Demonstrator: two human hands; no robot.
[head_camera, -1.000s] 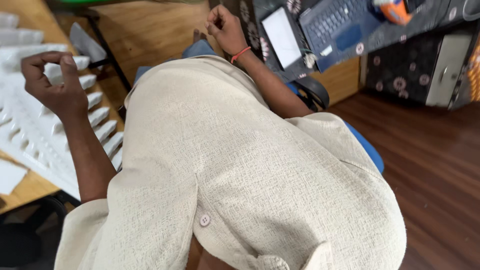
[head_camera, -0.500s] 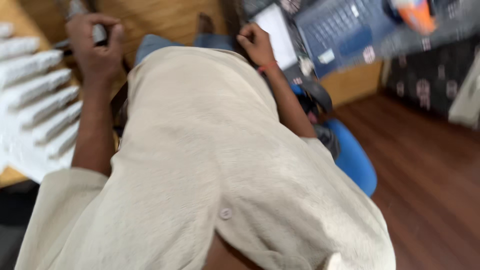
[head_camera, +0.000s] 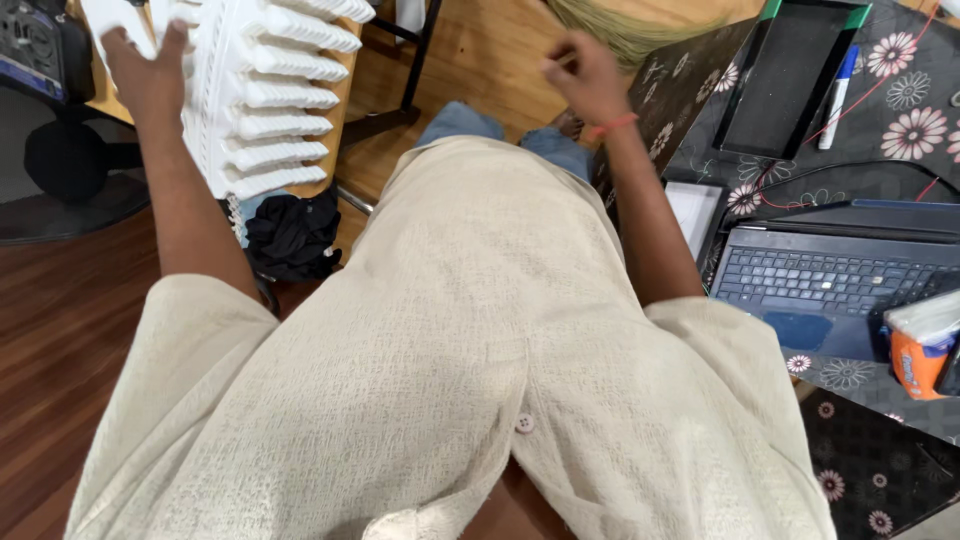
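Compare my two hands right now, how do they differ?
The left hand is spread open, palm against the white ribbed plastic piece; the right hand is loosely curled, and whether it holds anything cannot be told. The left hand lies over the wooden desk side, the right near the edge of the floral-covered table. The right wrist wears a thin red band; the left wrist is bare. Both arms reach forward from loose cream sleeves.
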